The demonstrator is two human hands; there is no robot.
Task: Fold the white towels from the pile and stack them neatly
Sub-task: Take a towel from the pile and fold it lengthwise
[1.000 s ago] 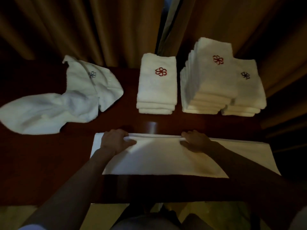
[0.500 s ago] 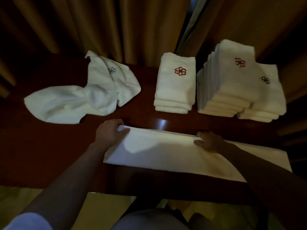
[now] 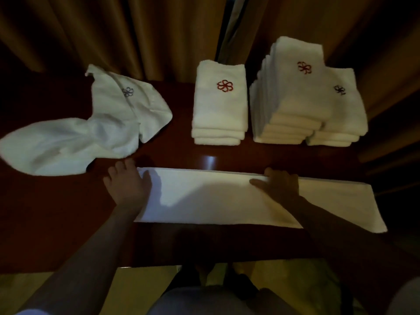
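Observation:
A white towel (image 3: 216, 198), folded into a long strip, lies across the dark wooden table (image 3: 56, 212) in front of me. My left hand (image 3: 128, 185) rests flat on the strip's left end, fingers spread. My right hand (image 3: 278, 185) presses flat near the far edge, right of the middle. A loose pile of unfolded white towels (image 3: 75, 135) with a grey emblem lies at the left. A short stack of folded towels (image 3: 219, 105) with a red emblem stands behind the strip. A taller stack (image 3: 293, 96) and a lower stack (image 3: 341, 110) stand at the right.
Brown curtains (image 3: 113, 30) hang right behind the table. The table's near edge (image 3: 159, 266) runs just above my lap. Bare wood shows left of the strip and between the strip and the stacks.
My left hand slid from the strip's far edge out to its left end and flattened. My right hand opened flat on the towel. The towel now lies straight.

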